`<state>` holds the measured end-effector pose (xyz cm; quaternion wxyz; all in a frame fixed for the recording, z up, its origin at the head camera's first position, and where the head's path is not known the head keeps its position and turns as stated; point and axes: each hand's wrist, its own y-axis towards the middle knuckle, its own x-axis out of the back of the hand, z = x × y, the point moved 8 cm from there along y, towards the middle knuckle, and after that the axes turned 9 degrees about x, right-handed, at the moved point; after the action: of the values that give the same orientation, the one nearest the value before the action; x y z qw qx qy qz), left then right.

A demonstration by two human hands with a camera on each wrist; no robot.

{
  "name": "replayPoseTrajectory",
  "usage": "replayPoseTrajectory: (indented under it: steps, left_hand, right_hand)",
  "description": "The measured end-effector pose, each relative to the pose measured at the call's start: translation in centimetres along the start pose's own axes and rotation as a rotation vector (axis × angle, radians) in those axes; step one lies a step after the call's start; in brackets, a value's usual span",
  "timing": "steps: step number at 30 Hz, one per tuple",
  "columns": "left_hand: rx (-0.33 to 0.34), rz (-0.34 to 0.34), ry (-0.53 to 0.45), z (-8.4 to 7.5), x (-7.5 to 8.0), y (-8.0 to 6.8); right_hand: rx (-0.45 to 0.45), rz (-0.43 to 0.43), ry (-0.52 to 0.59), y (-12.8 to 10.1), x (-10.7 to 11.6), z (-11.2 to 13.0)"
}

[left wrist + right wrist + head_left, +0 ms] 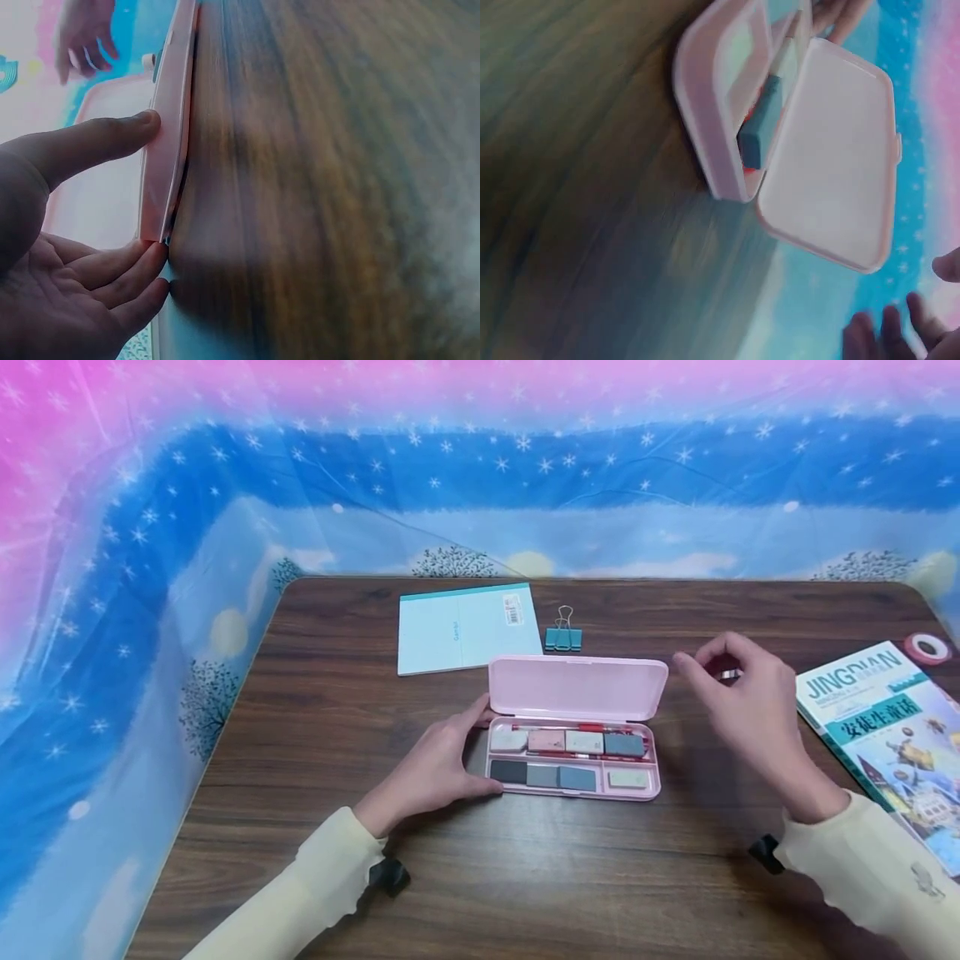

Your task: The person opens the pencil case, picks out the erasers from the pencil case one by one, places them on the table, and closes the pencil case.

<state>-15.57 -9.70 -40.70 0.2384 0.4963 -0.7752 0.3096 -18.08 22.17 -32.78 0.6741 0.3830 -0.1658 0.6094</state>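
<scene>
A pink pencil case (656, 777) lies on the table with its lid (577, 687) raised. My left hand (431, 768) holds its left end, thumb at the front wall and fingertips at the end in the left wrist view. In the back compartment, a white eraser (508, 741), a pink eraser (546, 741) and others lie over red pens (592, 727). Along the front are a black eraser (507, 772), grey ones and, in its own compartment, a pale eraser (628, 779). To the right of the lid, my right hand (750, 710) is raised with thumb and fingers apart, holding nothing.
Behind the case lie a light blue notebook (465, 631) and a teal binder clip (563, 639). A book (885, 727) lies at the right, with a roll of red tape (928, 648) by its far corner. A patterned cloth (480, 468) hangs behind the table.
</scene>
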Motion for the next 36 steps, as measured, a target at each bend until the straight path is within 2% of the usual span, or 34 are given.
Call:
replayPoseTrajectory:
  steps: [2,3,6,10,14,20,28,36]
  left_hand:
    - [-0.009,-0.005,-0.003,-0.1,0.0,0.0]
    - [-0.01,-0.007,-0.004,-0.1,0.1,-0.1]
    - [-0.018,-0.012,-0.005,-0.1,0.0,-0.1]
    - [-0.015,-0.009,-0.004,-0.1,0.1,-0.1]
    - [-0.008,0.002,-0.008,0.0,0.0,-0.1]
    - [-0.001,-0.001,-0.01,0.0,0.0,-0.1]
    - [-0.007,-0.008,-0.017,-0.1,0.1,-0.1]
    - [-0.011,-0.004,-0.023,0.0,0.0,-0.1]
  right_hand:
    - [0.046,-0.033,0.014,-1.1,0.2,0.6]
    - [0.059,-0.018,0.031,-1.6,0.0,0.7]
    - [0.071,0.091,0.082,-3.0,-1.8,0.6]
    - [0.041,0.253,0.112,-4.3,-4.5,-0.5]
    - [0.018,0.341,0.115,-4.9,-6.1,-1.4]
    - [0.015,0.357,0.115,-5.0,-6.6,-1.6]
    - [0.059,0.357,0.031,-4.9,-7.2,-1.0]
    - [0.048,0.373,-0.011,-4.9,-7.6,-1.2]
